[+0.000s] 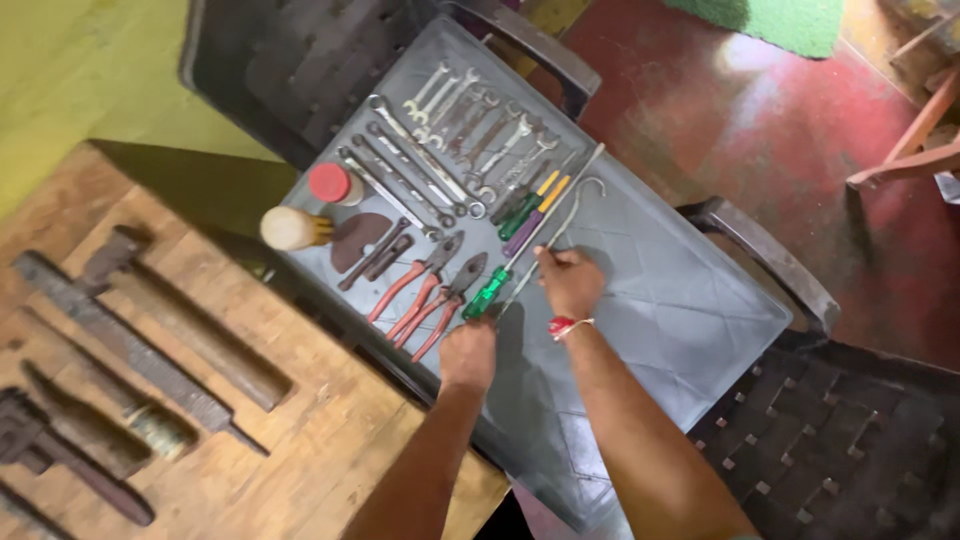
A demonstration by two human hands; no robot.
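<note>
While the right hand [570,283] closes its fingers [547,257] on a hooked metal rod [566,215], the left hand [468,355] rests at the butt of a green-handled screwdriver [487,293]. The left fingers are curled under and hidden, so whether they grip the handle or only touch it cannot be told. Both tools lie slantwise, side by side and nearly touching, on the grey plastic surface [680,310], just right of two pairs of red-handled pliers [425,290].

Farther up the surface lie a fan of spanners [450,140] and, below their right end, three more screwdrivers [535,205] with green, yellow and purple handles. At the left edge stand a red-capped container [335,183] and a cream cylinder [290,228], with a dark rounded piece [355,240] beside them. A wooden bench [330,440] to the left carries rusted files and a pipe wrench [60,455].

Judged from the orderly rows, the step in hand is the setting of the rod and the screwdriver into line with the pliers. A further move would call for laying the rod flat and parallel to the screwdriver shaft, its hook kept off the neighbouring handles, and for a steady left hand so that the screwdriver does not roll against the pliers.
</note>
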